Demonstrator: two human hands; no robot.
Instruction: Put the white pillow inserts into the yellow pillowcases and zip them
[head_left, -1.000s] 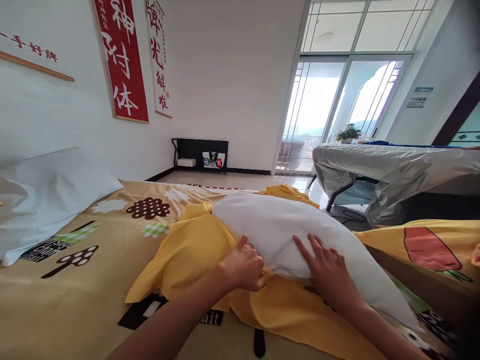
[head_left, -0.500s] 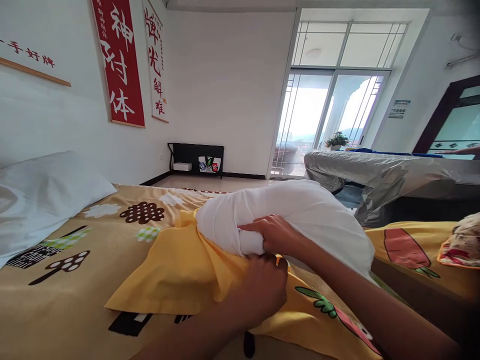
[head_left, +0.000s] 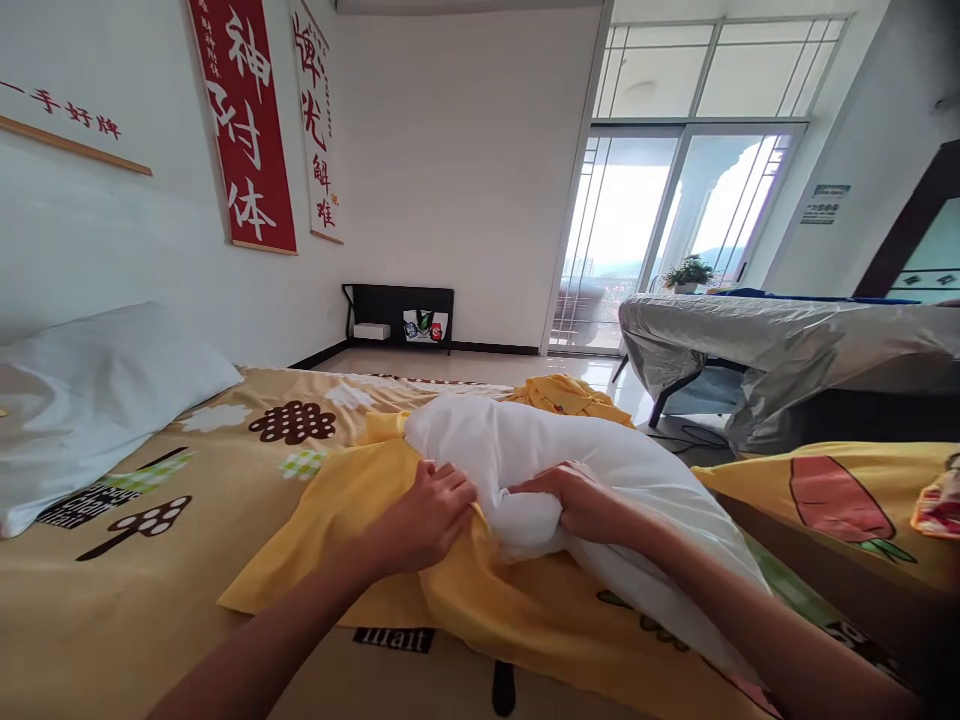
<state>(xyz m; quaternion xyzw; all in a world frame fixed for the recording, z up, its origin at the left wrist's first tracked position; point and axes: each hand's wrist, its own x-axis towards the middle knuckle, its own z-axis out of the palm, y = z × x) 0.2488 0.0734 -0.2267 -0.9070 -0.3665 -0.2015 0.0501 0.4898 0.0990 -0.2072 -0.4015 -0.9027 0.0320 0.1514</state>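
The left hand (head_left: 431, 515) clenches the yellow cloth (head_left: 337, 495) spread beneath it. Just beside that hand, the right hand (head_left: 589, 502) grips a bunched fold of the white pillow (head_left: 637, 458).

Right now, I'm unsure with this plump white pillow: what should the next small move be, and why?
Perhaps the right hand should push the bunched white pillow left into the yellow fabric cover: the left hand grips the cover's edge, and much of the pillow lies outside.

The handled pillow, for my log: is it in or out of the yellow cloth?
Mostly out: the pillow shows broad bare white outside the yellow cloth. Whether its left end is tucked inside, I cannot tell.
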